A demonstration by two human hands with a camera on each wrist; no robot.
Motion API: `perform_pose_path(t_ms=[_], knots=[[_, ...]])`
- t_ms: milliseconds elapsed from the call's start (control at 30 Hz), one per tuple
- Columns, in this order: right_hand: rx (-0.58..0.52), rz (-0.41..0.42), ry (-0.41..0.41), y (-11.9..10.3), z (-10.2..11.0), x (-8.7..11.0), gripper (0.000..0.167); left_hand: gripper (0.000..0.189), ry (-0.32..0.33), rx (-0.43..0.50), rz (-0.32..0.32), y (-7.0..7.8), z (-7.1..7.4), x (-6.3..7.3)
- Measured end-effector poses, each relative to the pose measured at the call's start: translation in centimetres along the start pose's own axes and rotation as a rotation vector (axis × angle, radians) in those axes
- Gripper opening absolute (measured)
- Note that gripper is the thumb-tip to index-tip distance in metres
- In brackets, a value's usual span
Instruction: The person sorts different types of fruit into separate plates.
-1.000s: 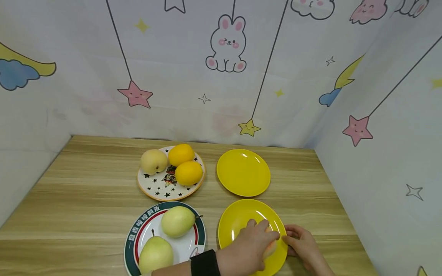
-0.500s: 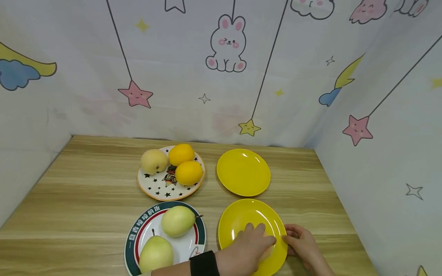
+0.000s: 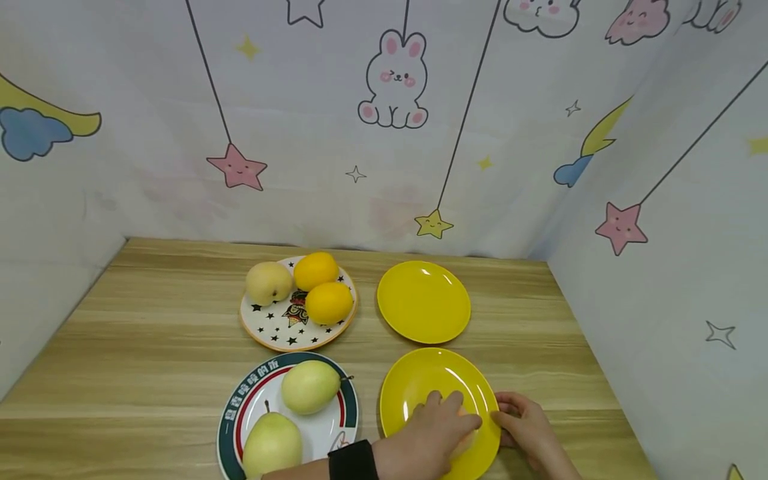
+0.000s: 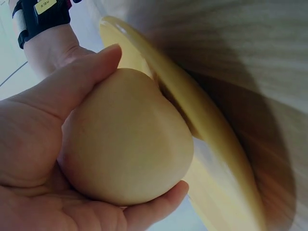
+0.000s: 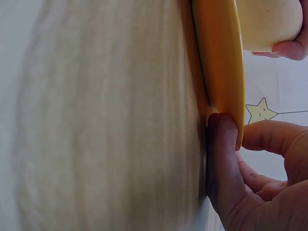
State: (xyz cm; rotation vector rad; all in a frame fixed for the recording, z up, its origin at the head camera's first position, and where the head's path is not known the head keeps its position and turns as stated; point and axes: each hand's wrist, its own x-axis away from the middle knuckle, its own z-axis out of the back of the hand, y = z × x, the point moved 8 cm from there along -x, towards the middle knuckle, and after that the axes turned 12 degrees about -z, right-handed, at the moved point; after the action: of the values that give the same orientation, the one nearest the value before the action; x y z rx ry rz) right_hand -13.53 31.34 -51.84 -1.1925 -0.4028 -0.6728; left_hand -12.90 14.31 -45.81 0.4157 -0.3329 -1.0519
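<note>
My left hand (image 3: 427,433), a black band at its wrist, reaches across the near yellow plate (image 3: 414,377). It grips a pale yellow, rounded peach (image 4: 130,139), thumb on one side and fingers curled round the other in the left wrist view. The peach sits low over the plate, mostly covered by the hand in the head view. At the plate's right rim, my right hand (image 3: 528,427) pinches the edge. In the right wrist view, one fingertip (image 5: 224,127) presses under the rim while another digit lies over it.
Behind is another yellow plate (image 3: 423,302). To the left, a star-patterned plate (image 3: 273,337) bears two lemons (image 3: 329,303) and a pale round fruit (image 3: 268,283). In front of it, a green-rimmed plate (image 3: 229,413) holds two green pears (image 3: 272,443), partly under the left forearm.
My left hand has shifted slightly left and lower with the peach, its fingers covering more of it. My right hand keeps its hold on the rim. The head view has tilted very slightly.
</note>
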Motion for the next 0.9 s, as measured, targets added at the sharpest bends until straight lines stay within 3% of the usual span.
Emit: perform_pose_path(t_ms=[200, 567, 900], knots=[[0.0, 0.001, 0.01, 0.1, 0.08, -0.06, 0.038, 0.069, 0.035, -0.041, -0.009, -0.04, -0.11, 0.29], [-0.003, -0.002, 0.022, 0.19, 0.21, -0.08, 0.039, 0.069, 0.017, -0.08, -0.047, 0.05, -0.4, 0.78], [0.005, -0.001, 0.018, 0.03, 0.07, -0.04, 0.039, 0.07, 0.016, -0.057, -0.031, -0.21, -0.45, 0.84]])
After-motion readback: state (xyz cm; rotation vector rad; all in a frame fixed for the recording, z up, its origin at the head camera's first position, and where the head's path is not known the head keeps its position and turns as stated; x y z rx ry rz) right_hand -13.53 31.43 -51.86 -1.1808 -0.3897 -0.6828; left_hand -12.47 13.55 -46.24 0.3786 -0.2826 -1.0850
